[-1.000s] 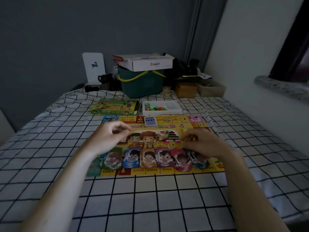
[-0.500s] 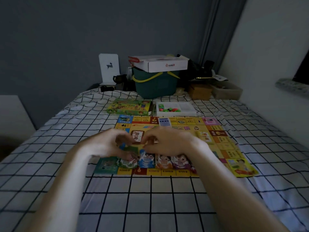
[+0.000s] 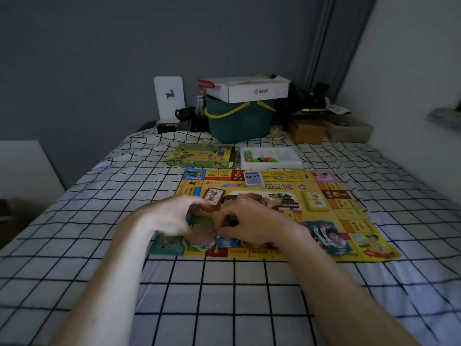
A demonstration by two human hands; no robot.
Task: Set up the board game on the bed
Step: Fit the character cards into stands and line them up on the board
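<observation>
The yellow game board (image 3: pixel 333 217) lies flat on the checked bed cover (image 3: pixel 224 295). Over its near left corner, my left hand (image 3: pixel 171 217) and my right hand (image 3: pixel 250 224) meet, fingers curled round a bunch of character cards (image 3: pixel 202 234) held between them. More character cards (image 3: pixel 329 236) lie fanned near the board's near right corner. On the board rest a red card deck (image 3: pixel 212 197), a blue deck (image 3: pixel 253 177) and a yellow deck (image 3: pixel 315 201). My right hand hides part of the card row.
Beyond the board lie the green game box (image 3: pixel 202 156) and a white tray (image 3: pixel 287 159) with coloured pieces. A teal bucket (image 3: pixel 237 123) carrying a white carton, small boxes and clutter stand at the bed's far end. A wall runs along the right.
My right hand crossed from the right end of the card row to the left, meeting my left hand; together they gathered cards into a bunch. The view shifted left.
</observation>
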